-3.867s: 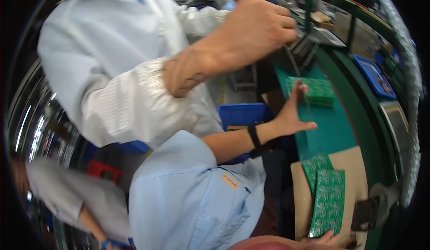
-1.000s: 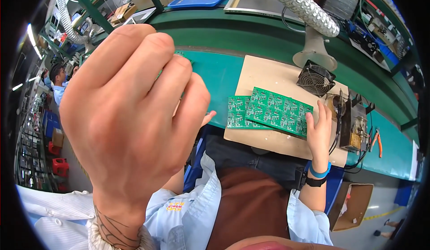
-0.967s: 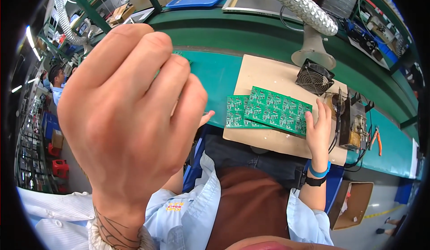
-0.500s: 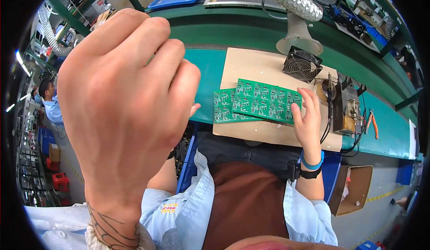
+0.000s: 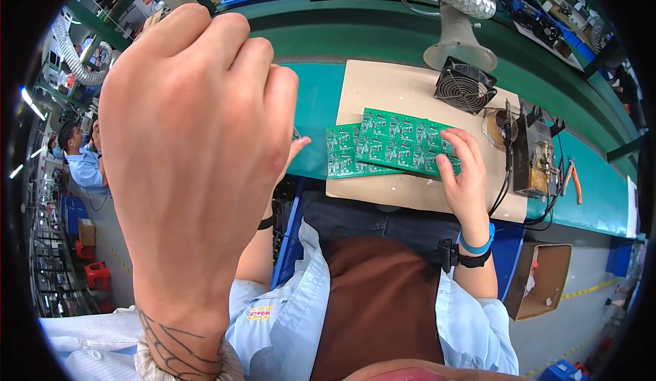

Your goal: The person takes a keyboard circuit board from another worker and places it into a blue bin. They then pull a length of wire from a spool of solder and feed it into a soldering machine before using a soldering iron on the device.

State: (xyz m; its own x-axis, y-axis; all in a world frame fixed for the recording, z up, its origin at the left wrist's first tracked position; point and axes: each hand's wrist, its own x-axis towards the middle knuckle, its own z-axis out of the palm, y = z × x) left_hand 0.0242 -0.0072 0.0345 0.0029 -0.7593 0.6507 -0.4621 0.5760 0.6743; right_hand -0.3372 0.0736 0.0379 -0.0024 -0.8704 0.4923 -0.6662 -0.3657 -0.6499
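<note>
Two green panels of printed circuit boards lie overlapped on a tan sheet. The upper panel [image 5: 396, 139] covers much of the lower panel [image 5: 342, 154]. My right hand [image 5: 466, 176], in blue and black wristbands, is over the upper panel's right end, thumb and fingers apart; whether it presses on the panel I cannot tell. My left hand [image 5: 296, 153] is mostly hidden behind another person's large fist [image 5: 195, 114]. Only part of its fingers shows, beside a small metallic tip. That fist, with a tattooed wrist and striped sleeve, fills the left foreground.
A black fan [image 5: 465, 86] stands behind the boards under a fume funnel [image 5: 459, 45]. To the right are a solder spool [image 5: 497, 129], a soldering unit [image 5: 535, 159] with cables and orange-handled pliers [image 5: 572, 181]. A cardboard box [image 5: 547, 282] sits below the bench. Another person [image 5: 83, 162] is at far left.
My right hand has shifted left, its fingers farther over the upper panel. More of my left hand shows beside the other person's fist. The view has tilted slightly; the panels stay put.
</note>
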